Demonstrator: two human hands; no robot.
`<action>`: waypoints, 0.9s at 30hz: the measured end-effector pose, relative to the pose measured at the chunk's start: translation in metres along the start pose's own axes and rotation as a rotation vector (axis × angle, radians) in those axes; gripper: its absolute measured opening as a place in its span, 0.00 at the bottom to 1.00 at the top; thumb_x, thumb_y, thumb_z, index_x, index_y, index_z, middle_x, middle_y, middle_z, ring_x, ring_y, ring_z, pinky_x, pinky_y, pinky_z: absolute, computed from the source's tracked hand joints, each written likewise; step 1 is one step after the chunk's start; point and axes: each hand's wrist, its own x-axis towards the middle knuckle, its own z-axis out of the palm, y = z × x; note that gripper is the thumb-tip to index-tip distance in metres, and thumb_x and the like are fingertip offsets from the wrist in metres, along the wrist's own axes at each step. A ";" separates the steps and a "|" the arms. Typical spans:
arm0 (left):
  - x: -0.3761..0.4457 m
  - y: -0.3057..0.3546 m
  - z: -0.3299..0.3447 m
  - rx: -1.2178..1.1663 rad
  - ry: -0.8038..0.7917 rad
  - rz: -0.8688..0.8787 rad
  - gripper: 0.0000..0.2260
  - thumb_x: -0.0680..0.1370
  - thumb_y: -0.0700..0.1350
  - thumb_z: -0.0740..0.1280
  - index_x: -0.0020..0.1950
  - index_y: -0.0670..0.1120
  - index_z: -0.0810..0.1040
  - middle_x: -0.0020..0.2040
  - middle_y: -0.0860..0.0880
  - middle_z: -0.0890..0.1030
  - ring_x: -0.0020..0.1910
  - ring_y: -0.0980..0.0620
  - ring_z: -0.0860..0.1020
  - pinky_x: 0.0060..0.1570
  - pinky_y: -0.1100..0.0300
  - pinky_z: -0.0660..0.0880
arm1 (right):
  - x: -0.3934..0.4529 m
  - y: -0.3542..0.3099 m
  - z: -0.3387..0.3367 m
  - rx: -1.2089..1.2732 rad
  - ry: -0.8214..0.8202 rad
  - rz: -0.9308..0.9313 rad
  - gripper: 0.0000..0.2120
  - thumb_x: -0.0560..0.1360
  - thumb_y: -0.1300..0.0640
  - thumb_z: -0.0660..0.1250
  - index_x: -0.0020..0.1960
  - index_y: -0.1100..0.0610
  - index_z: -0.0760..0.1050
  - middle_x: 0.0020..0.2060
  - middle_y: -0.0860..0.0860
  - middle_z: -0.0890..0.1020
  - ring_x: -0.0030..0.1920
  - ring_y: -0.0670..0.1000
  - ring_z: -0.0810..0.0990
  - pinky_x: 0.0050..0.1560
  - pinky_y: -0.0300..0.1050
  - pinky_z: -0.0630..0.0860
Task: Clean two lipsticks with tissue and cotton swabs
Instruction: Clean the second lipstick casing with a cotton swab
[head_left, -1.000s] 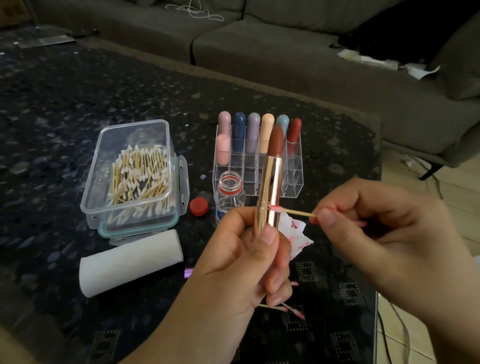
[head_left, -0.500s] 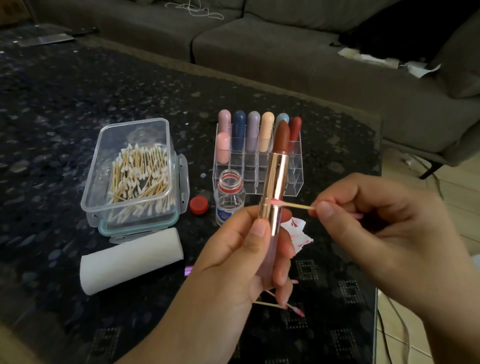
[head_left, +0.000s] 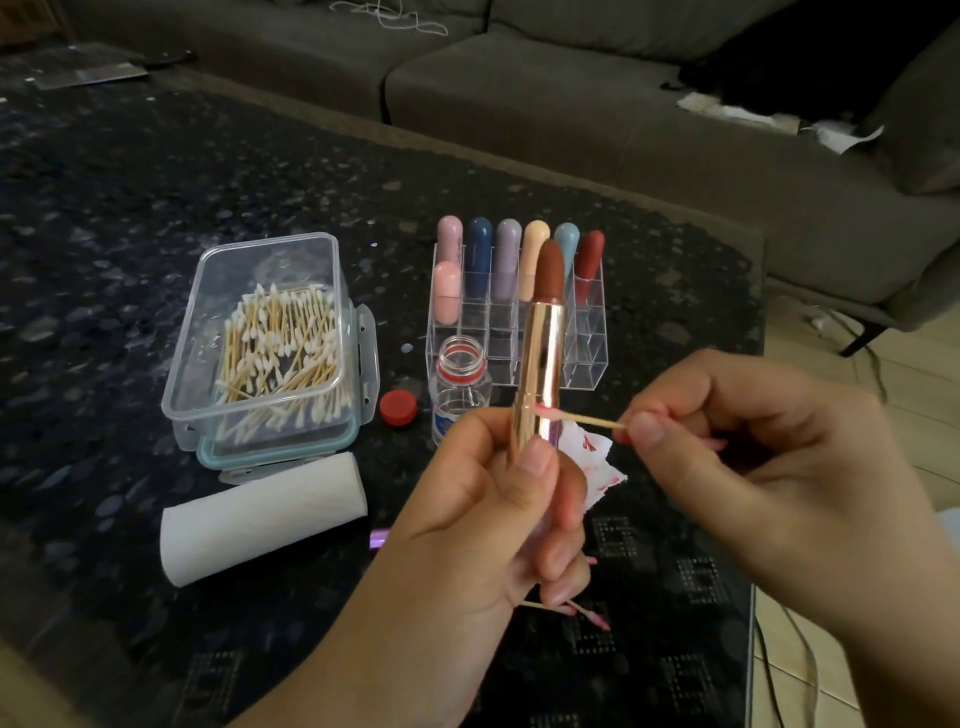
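Note:
My left hand (head_left: 498, 514) holds an uncapped lipstick (head_left: 543, 343) upright by its lower end; it has a rose-gold tube and a brown bullet fully extended. My right hand (head_left: 769, 467) pinches a cotton swab (head_left: 582, 417) by its wooden stick. The swab's pink-stained tip touches the gold tube just above my left thumb. A crumpled tissue (head_left: 597, 462) with red smears lies on the table behind the lipstick. Used swabs (head_left: 582, 613) with pink tips lie below my left hand.
A clear box of cotton swabs (head_left: 275, 348) stands at the left, a tissue roll (head_left: 260, 517) in front of it. An open small bottle (head_left: 460, 389) and its red cap (head_left: 398, 407) sit before an acrylic rack (head_left: 587, 343) holding several pastel lipsticks. A grey sofa (head_left: 571, 104) lies beyond the table.
The lipstick rose slightly in my left hand, then settled back. The swab tip stays against the gold tube with small shifts along it.

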 end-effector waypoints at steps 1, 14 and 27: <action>0.000 0.000 0.000 0.009 -0.004 0.001 0.04 0.70 0.48 0.66 0.41 0.48 0.77 0.31 0.48 0.75 0.25 0.54 0.69 0.24 0.62 0.68 | 0.000 0.000 0.001 -0.001 0.002 0.000 0.06 0.71 0.53 0.64 0.37 0.53 0.76 0.25 0.47 0.72 0.25 0.40 0.68 0.29 0.27 0.65; 0.000 0.001 0.001 0.041 0.037 -0.007 0.11 0.72 0.48 0.60 0.40 0.50 0.82 0.29 0.49 0.73 0.26 0.55 0.67 0.25 0.62 0.68 | 0.002 0.001 -0.004 -0.006 0.035 0.008 0.07 0.71 0.54 0.64 0.36 0.54 0.77 0.25 0.48 0.71 0.25 0.40 0.66 0.28 0.25 0.63; 0.002 0.002 0.000 0.056 0.014 -0.014 0.05 0.72 0.46 0.64 0.41 0.49 0.79 0.30 0.48 0.75 0.25 0.54 0.69 0.24 0.62 0.68 | 0.000 0.003 -0.003 -0.020 -0.023 -0.002 0.06 0.71 0.54 0.64 0.36 0.52 0.76 0.25 0.47 0.72 0.25 0.40 0.68 0.29 0.26 0.64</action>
